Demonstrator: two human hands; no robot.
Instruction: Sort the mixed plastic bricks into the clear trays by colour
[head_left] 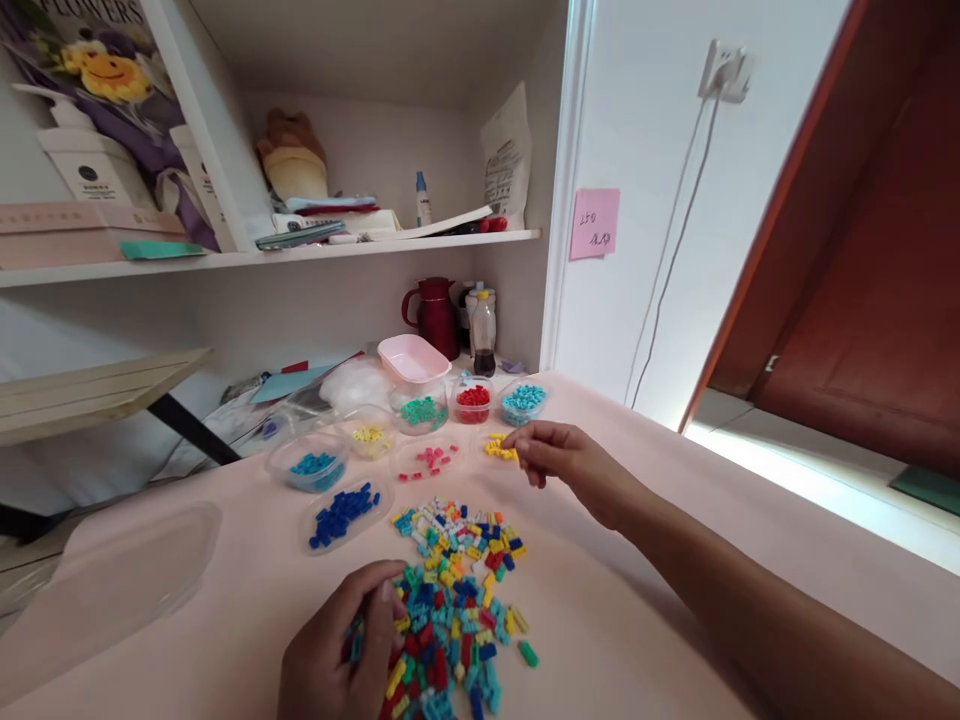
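Left hand (337,655) curled among loose multicoloured plastic bricks (457,600) heaped mid-desk, grip contents impossible to tell. Right hand (559,460) pinching narrowly over small yellow bricks (498,448) in a clear shallow lid.

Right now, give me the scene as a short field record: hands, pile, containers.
left hand: left hand rests on the near edge of the mixed pile of small coloured plastic bricks
right hand: right hand reaches over the yellow bricks in a clear lid; grip unclear
sorted: dark blue bricks in a clear lid, red bricks in a clear cup
surface: pale pink table
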